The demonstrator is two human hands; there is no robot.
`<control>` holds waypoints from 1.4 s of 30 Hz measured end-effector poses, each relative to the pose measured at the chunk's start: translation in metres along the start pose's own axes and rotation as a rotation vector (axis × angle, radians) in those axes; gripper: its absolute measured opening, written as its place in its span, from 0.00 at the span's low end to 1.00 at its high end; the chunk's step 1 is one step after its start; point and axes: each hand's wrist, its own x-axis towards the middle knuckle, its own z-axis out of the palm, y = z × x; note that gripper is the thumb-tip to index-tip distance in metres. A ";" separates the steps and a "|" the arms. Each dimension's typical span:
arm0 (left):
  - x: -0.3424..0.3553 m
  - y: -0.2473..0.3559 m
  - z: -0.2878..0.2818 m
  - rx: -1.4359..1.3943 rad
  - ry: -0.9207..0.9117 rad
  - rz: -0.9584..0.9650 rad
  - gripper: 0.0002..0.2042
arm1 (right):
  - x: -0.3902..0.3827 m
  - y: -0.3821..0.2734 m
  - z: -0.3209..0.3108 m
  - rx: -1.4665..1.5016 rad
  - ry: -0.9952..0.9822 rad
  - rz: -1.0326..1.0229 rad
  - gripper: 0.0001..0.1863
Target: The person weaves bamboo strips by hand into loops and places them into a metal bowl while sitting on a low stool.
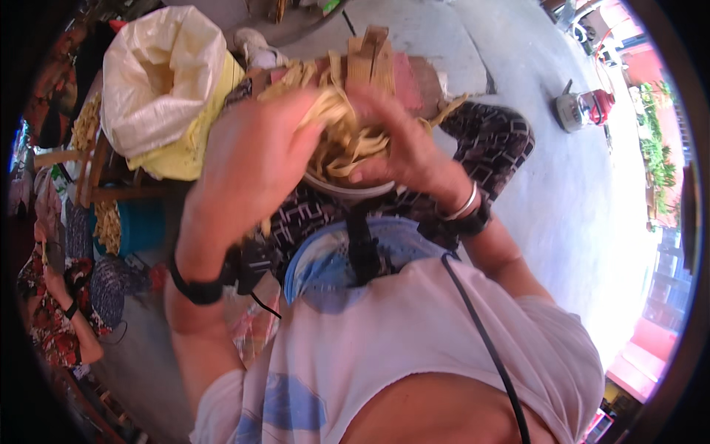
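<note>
A heap of long, pale yellow strips (347, 144) fills a round bowl (351, 190) between my knees; their material I cannot make out. My left hand (262, 144), smeared by motion, is closed on some strips at the heap's left edge. On the right side, my right hand (414, 152) has its thumb and fingers apart, reaching around the heap and touching it. More strips lie beyond the bowl, beside a wooden block (372, 59) on a reddish board (409, 78).
An open white and yellow sack (166, 85) stands at the left. Below it, a teal bucket (140, 226) holds pale pieces. A co-worker's arm (55, 285) shows at the far left. A red-topped container (588, 109) stands on the floor (573, 200) at right.
</note>
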 end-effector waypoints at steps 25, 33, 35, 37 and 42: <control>-0.051 -0.043 -0.031 -0.559 0.749 -0.109 0.10 | -0.029 0.051 -0.012 0.631 0.326 0.242 0.50; 0.013 0.004 0.092 -1.170 0.344 0.058 0.12 | -0.041 -0.015 0.015 0.467 0.219 0.381 0.40; -0.038 -0.037 0.101 -0.962 0.426 -0.088 0.11 | -0.047 -0.011 -0.004 0.369 0.300 0.575 0.32; -0.109 -0.105 0.122 -0.621 0.514 -0.422 0.12 | -0.046 0.003 -0.001 0.264 0.388 0.563 0.21; -0.267 -0.221 0.217 0.052 0.243 -0.905 0.19 | -0.027 0.035 0.039 -0.287 -0.224 0.590 0.12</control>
